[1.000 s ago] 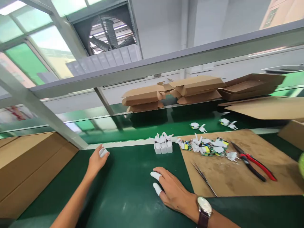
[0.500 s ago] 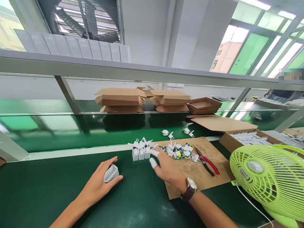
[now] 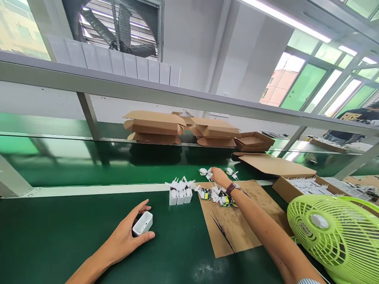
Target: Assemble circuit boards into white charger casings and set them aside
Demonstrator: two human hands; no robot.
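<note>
My left hand (image 3: 127,232) holds a small white plastic case (image 3: 143,224), its hollow side facing up, between the thumb and fingers. My right hand (image 3: 220,177) reaches across to the green strip behind the bench rail, its fingers closed on a white plug piece (image 3: 209,175) beside a small round-topped board (image 3: 203,172). Between my hands stand several white cases (image 3: 180,197) in a row, with plug parts sticking out of their tops. Under my right wrist lies a pile of circuit boards (image 3: 217,194) with white parts.
Brown cardboard (image 3: 237,225) lies under the pile, with tweezers (image 3: 222,232) on it. Another plug and board (image 3: 231,172) sits on the far strip. A green fan (image 3: 325,228) and an open carton (image 3: 284,189) stand right. Folded boxes (image 3: 156,126) line the back. A person (image 3: 352,122) is far right.
My right hand has gone from beside the white cases to the plug piece at the back. The case in my left hand has turned its opening upward. Tweezers now show; my arm covers the pliers.
</note>
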